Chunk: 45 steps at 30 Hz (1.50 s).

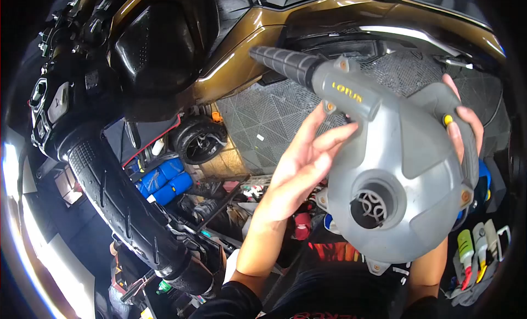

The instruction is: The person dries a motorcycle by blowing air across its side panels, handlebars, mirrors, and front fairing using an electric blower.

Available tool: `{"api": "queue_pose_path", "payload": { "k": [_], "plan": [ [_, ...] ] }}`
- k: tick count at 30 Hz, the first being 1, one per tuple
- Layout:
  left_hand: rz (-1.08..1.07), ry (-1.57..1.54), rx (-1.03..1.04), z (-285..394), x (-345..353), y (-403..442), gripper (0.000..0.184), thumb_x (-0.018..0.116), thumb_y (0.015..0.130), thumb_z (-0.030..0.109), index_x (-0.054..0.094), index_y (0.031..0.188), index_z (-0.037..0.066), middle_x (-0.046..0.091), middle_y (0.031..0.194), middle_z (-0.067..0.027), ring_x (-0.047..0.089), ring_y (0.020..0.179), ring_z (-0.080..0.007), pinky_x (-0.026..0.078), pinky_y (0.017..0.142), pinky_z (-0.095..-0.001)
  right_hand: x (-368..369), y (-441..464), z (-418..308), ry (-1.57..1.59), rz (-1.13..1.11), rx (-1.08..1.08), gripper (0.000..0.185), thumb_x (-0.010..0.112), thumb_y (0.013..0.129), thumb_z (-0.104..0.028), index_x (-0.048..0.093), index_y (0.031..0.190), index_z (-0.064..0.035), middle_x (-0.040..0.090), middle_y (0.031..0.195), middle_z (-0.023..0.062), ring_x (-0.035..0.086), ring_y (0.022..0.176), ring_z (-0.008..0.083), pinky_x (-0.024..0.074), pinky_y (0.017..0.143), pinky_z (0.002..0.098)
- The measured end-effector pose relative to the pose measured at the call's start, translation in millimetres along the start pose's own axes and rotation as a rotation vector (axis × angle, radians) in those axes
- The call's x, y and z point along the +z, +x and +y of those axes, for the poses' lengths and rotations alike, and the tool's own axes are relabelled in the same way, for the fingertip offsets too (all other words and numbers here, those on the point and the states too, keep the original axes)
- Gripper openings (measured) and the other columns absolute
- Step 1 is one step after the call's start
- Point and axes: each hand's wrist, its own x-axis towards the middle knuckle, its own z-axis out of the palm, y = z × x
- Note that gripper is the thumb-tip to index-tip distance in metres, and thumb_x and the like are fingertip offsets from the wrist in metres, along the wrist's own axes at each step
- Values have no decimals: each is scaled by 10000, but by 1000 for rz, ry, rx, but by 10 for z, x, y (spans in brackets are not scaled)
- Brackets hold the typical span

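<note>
A grey handheld blower (369, 124) with a ribbed black nozzle and yellow LOTUS lettering is raised in front of me. Its nozzle points up and left, and a round vent with curved fins faces me. My right hand (467, 127) wraps round the blower's handle, beside a yellow button; part of the hand is behind the handle. Against the blower's left side, just below the nozzle base, is my left hand (307, 165). Its fingers are stretched apart, with the fingertips at the housing.
A motorcycle handlebar grip (112, 190) fills the left side, and bronze bodywork (247, 47) crosses the top. Beyond lie a loose wheel (200, 140), blue bundles (164, 182) and a grey tiled floor (258, 121). Several bottles (465, 246) hang at lower right.
</note>
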Motion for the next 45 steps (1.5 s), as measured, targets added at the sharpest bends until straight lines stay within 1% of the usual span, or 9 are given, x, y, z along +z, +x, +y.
{"api": "queue_pose_path", "payload": {
  "k": [8,12,18,28,31,32,36,39,45],
  "plan": [
    [493,-255,1,146,-557,-187,538,381,1062,556,516,1251,71,710,1078,-248,716,945,-340,569,842,-428,403,-16,23,85,-169,25,264,568,935,-95,550,1182,-4,583,1335,322,686,1020,286,585,839,342],
    [695,-259,56,157,-829,-381,592,409,1047,568,582,1233,33,702,1196,-132,681,1048,-273,527,937,-396,562,-66,126,136,-329,-92,267,652,880,13,604,1142,27,618,1251,337,651,1159,343,528,948,352],
    [786,-147,51,234,-748,-430,632,400,1051,558,570,1291,0,660,1272,-138,639,1145,-261,458,1040,-401,592,-186,166,-72,-379,-275,305,721,808,20,625,1097,19,633,1241,376,748,887,302,552,900,343],
    [539,-152,-184,-449,-231,-157,685,372,1028,643,487,1297,23,657,1052,-194,690,793,-278,592,627,-410,-212,-518,-129,-208,-378,-440,253,713,868,-133,596,1090,-105,507,1286,461,642,1032,607,559,865,665],
    [667,-269,-151,-569,-335,-157,583,430,1034,605,561,1238,75,670,1020,-83,669,849,-201,564,755,-360,-199,-487,-38,-281,-502,-480,207,633,938,-154,538,1098,-64,474,1314,471,612,1076,619,523,907,699],
    [590,-309,-154,-511,-369,-155,535,430,1049,580,585,1211,94,668,1049,-43,653,950,-156,537,873,-347,-105,-502,51,-245,-477,-518,168,662,930,-150,580,1038,-51,503,1286,465,616,1050,634,545,883,678],
    [934,-277,-146,-566,-561,-346,532,491,1010,592,633,1098,87,659,832,-76,643,625,-175,552,557,-305,164,-452,158,-172,-599,-574,225,760,868,-220,707,1046,-94,628,1211,357,657,1105,522,616,823,506],
    [1092,-118,185,-509,-419,-429,516,463,1036,516,624,1151,39,696,942,-110,674,667,-205,566,575,-306,306,-502,99,-118,-581,-548,294,804,805,-243,739,1068,-128,664,1237,282,671,1140,451,631,825,404],
    [658,-186,316,-341,-380,-692,473,473,1035,377,567,1288,-11,687,1136,-114,651,1050,-214,488,962,-357,226,-418,-7,89,-312,-330,279,717,868,-74,598,1113,-10,549,1274,440,652,1099,541,561,932,553]
  ]
}}
